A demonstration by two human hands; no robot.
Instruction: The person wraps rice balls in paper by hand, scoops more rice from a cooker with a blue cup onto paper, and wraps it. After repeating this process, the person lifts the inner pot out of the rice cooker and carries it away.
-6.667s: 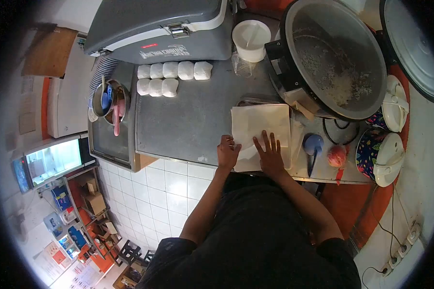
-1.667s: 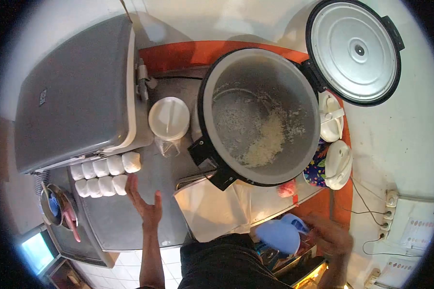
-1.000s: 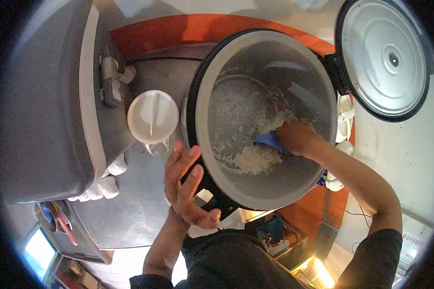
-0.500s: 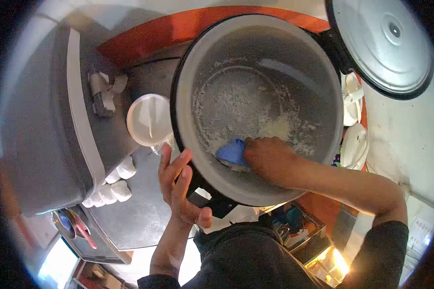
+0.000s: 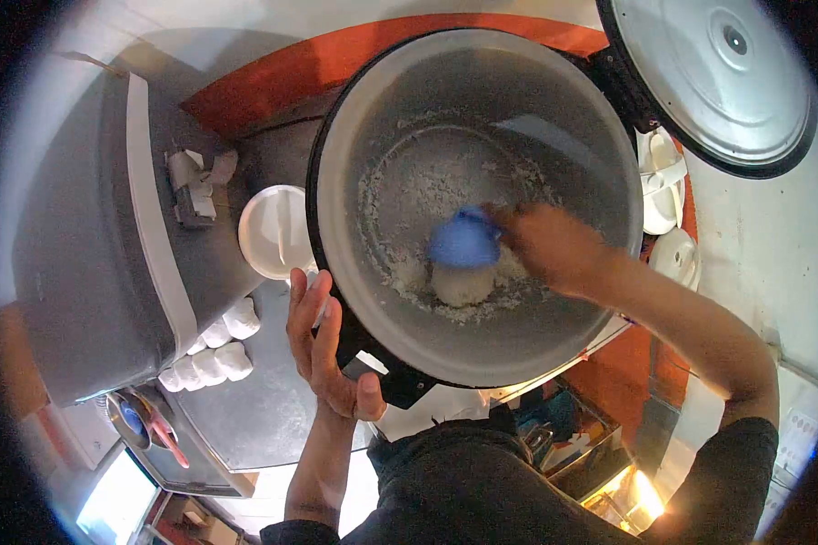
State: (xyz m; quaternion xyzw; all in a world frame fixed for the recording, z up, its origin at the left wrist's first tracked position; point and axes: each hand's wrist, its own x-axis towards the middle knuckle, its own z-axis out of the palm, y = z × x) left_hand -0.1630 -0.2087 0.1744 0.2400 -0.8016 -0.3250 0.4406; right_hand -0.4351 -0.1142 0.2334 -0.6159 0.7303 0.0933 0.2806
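So, in the head view a blue scoop is held inside the big open pot, just about mid-pot, maybe a touch toward 6 o'clock. It's gripped by the right hand, reached in over the rim from 4 o'clock; the fingers look pretty much closed around the handle end, though the exact grip can't be told, blurry as it is. A rounded clump of rice can be seen right at the scoop's 6 o'clock edge, with loose grains scattered around it on the pot floor. Whether any rice is carried in the scoop can't be made out. The left hand is held half open by the rim, between 7 and 8 o'clock, fingers spread and thumb stuck out, with nothing seen gripped in it; whether the pot is actually touched can't be told. The lid is swung open on its hinge at 2 o'clock. A white tub is parked just beside the pot at 9 o'clock, with a grey cooler box farther out that way. At 8 o'clock, white bundles are lined up in two rows on the worktop.
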